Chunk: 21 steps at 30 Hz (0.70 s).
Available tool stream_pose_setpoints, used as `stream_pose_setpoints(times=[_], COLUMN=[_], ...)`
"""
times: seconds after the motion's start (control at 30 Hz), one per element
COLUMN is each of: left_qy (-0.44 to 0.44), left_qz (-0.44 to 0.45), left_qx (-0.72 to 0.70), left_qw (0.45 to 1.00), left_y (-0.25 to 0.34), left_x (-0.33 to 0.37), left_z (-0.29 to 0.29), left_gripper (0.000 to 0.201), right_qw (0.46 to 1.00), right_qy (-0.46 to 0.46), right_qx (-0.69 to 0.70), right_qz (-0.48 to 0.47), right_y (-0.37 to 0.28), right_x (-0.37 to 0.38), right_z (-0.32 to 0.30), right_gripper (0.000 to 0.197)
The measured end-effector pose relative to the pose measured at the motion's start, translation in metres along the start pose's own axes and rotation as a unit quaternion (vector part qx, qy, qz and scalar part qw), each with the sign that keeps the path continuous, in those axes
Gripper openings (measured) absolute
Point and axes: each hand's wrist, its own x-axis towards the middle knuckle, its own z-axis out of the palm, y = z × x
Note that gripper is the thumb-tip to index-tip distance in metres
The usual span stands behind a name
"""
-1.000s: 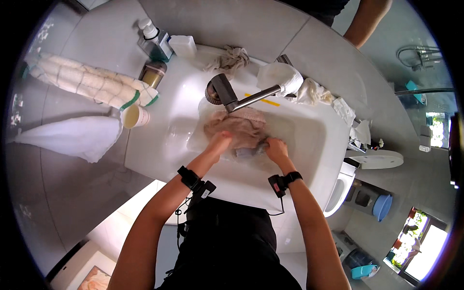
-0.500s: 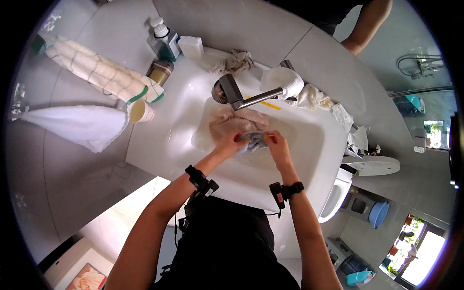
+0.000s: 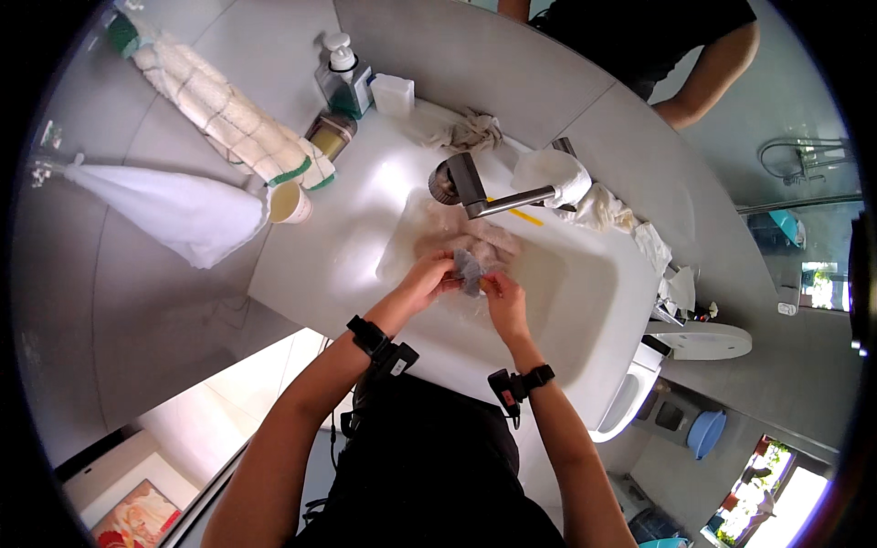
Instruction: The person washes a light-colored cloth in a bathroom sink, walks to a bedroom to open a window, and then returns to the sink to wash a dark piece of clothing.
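Observation:
Over the white sink (image 3: 585, 338), my left hand (image 3: 427, 279) and my right hand (image 3: 504, 300) are both closed on a small grey-blue cloth (image 3: 469, 271). The left grips its left side, while the right pinches its lower right edge between the fingertips. The cloth is bunched, and its exact kind does not show. Just beyond it, a wet pink towel (image 3: 484, 236) lies crumpled in shallow water in the basin. The dark metal faucet (image 3: 472, 189) reaches out above the towel, beyond my hands.
A paper cup (image 3: 290, 203) stands at the left counter edge, beside a hanging white cloth (image 3: 174, 210) and a checked towel (image 3: 219, 119). Behind the sink are a soap dispenser (image 3: 345, 82), a white box (image 3: 393, 95) and a crumpled beige cloth (image 3: 470, 131). A toilet (image 3: 630, 393) stands at right.
The grey-blue cloth has gone from stretched sideways to a narrower bunch. My right hand has come closer to the left and lower. The whole view has shifted slightly.

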Motion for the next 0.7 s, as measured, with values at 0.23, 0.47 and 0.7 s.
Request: stream_pose_setpoints(times=[0.23, 0.47, 0.7], left_qy=[0.015, -0.02, -0.083], left_qz=[0.018, -0.001, -0.044], left_qx=[-0.004, 0.024, 0.062], left_qw=[1.0, 1.0, 0.994], left_y=[-0.024, -0.021, -0.016], left_x=[-0.003, -0.016, -0.011], left_z=[0.001, 0.015, 0.0], left_gripper=[0.018, 0.017, 0.015], right_qw=[0.935, 0.95, 0.95], right_qy=[0.023, 0.012, -0.08], right_qx=[0.338, 0.279, 0.283], right_qz=[0.101, 0.138, 0.102], right_y=[0.007, 0.002, -0.018], right_x=[0.003, 0.0, -0.009], right_z=[0.001, -0.007, -0.013], right_gripper=[0.015, 0.019, 0.017])
